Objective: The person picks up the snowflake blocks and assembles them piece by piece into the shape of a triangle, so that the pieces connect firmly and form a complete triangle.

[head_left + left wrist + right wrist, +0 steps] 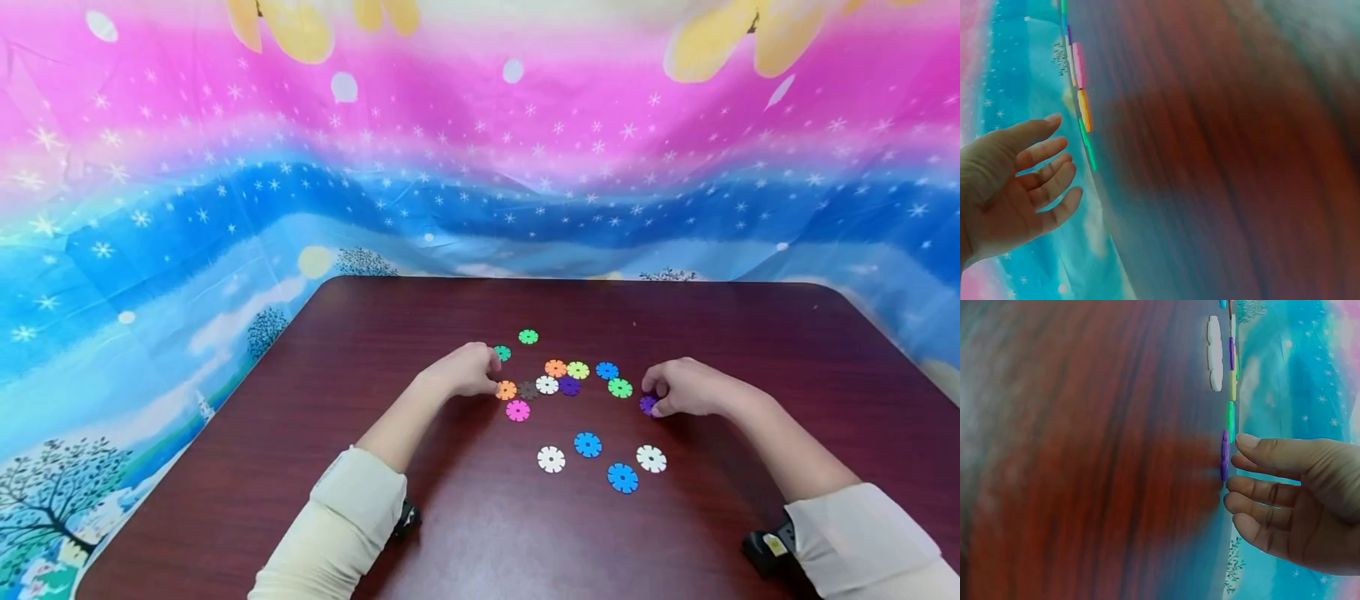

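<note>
My right hand [686, 387] is at a purple notched disc [647, 405] lying at the right end of the spread discs. In the right wrist view, the thumb and loosely bent fingers of that hand [1297, 494] are beside the purple disc's edge; whether they touch it I cannot tell. My left hand [468, 371] hovers at the left end, nearest an orange disc [506, 390] and a green disc [502, 353]. Its fingers [1054, 184] are relaxed, with nothing between them in the left wrist view. A pink disc [517, 410] and a brown disc [528, 390] lie close by.
Between the hands lie a white disc [547, 384], a yellow disc [577, 370], a blue disc [607, 370] and others. Nearer the front are white and blue discs [588, 444]. The dark wooden table [450, 542] meets a printed cloth [480, 192] at the back and sides.
</note>
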Tool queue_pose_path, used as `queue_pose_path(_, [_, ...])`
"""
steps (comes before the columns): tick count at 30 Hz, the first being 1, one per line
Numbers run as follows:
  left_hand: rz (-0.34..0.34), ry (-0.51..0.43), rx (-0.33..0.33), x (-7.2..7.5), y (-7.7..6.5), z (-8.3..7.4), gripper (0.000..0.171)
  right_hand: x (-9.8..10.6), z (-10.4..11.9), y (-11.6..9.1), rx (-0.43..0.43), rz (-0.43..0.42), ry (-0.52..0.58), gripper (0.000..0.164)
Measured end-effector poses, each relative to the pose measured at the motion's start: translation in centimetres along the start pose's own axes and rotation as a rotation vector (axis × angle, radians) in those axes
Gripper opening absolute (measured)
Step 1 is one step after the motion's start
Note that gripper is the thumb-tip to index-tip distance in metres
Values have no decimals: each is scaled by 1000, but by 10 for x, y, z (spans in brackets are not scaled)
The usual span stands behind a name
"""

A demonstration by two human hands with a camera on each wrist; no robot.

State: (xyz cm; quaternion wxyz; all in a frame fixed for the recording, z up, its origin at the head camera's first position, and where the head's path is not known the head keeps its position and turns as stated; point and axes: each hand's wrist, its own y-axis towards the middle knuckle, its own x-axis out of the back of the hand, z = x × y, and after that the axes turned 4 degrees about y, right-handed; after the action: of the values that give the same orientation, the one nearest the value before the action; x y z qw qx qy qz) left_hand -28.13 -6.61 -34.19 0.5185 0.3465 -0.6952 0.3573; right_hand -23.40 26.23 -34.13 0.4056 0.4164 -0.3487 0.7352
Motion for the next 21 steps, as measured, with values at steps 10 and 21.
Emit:
queue_pose_path(10, [37,-64,10,-13,11,-6,28,-3,2,3,-23,10,-12,29])
queue_pose_path(21, [40,-33,-7,-13,10,-10,22,-3,-1,3,-50,28,-2,29])
